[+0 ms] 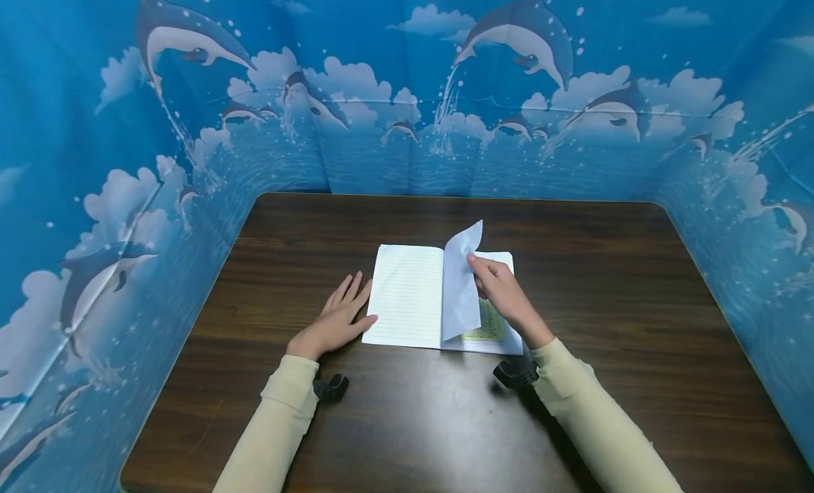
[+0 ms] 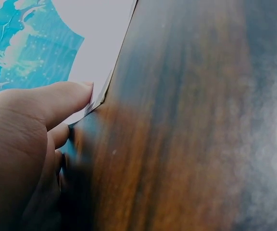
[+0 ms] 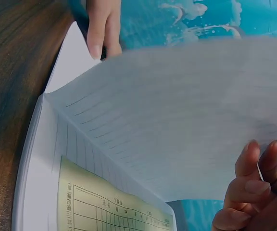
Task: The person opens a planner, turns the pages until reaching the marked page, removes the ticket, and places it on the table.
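Note:
An open notebook with ruled pages lies on the table. My right hand pinches a notebook page, which stands raised and bent near the spine. Under it, a pale green printed slip lies on the right-hand side, partly hidden in the head view by the page and hand. My left hand rests with fingers spread at the notebook's left edge. In the left wrist view, its thumb touches the corner of the paper.
The dark wood-grain table surrounds the notebook. A blue dolphin-print curtain hangs round the table's back and sides. Black wrist devices sit on both forearms.

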Action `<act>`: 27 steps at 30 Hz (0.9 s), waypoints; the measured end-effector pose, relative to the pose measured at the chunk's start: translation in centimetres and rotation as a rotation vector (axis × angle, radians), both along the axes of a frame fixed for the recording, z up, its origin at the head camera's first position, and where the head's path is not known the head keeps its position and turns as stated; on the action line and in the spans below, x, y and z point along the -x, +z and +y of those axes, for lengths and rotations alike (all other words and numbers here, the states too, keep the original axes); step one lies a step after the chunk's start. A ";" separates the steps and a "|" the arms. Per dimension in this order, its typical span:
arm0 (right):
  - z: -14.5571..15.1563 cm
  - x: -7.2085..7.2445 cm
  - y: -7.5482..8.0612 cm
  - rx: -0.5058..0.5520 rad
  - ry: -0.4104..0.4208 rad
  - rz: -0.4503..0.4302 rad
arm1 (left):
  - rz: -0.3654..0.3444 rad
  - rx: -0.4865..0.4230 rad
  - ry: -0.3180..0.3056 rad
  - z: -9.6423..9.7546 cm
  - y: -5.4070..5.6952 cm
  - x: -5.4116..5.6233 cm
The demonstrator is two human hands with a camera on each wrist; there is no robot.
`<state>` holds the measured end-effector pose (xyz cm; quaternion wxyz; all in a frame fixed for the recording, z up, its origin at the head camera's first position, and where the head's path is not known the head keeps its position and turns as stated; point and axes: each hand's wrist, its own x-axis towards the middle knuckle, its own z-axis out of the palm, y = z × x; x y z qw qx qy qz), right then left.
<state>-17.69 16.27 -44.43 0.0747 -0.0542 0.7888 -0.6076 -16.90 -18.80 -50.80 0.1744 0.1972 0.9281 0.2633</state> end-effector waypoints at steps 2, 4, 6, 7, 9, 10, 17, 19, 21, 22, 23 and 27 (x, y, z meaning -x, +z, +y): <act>-0.1 0.0 0.1 -0.016 0.007 0.015 | 0.001 0.014 0.001 0.1 -0.1 0.0; -0.1 0.0 0.2 -0.027 0.009 0.022 | 0.007 0.020 0.002 0.1 -0.1 0.0; -0.2 0.1 0.2 -0.027 0.016 0.025 | 0.009 0.031 0.002 0.2 0.0 0.0; -0.2 0.1 0.2 -0.020 0.020 0.023 | 0.009 0.038 0.003 0.2 0.0 0.0; -0.4 0.1 0.1 -0.005 0.026 0.018 | 0.009 0.040 0.001 0.2 0.2 0.0; -0.5 0.1 0.1 -0.002 0.030 0.019 | 0.004 0.043 0.002 0.2 0.2 0.0; -1.5 -0.1 -0.4 0.001 0.071 0.043 | -0.015 0.040 0.000 -0.1 -0.5 0.3; -1.7 -0.2 -0.6 -0.025 0.079 0.064 | -0.011 0.031 -0.004 -0.1 -0.6 0.3; -1.9 -0.3 -0.8 -0.073 0.074 0.088 | -0.010 0.015 -0.005 -0.1 -0.6 0.3; -1.9 -0.4 -0.8 -0.105 0.070 0.102 | -0.009 0.008 -0.006 -0.2 -0.6 0.3; -2.0 -0.5 -0.8 -0.135 0.062 0.114 | -0.011 0.007 -0.006 -0.2 -0.6 0.3; -2.3 -1.1 -0.5 -0.231 0.045 0.149 | -0.013 0.017 -0.006 -0.2 -0.6 0.3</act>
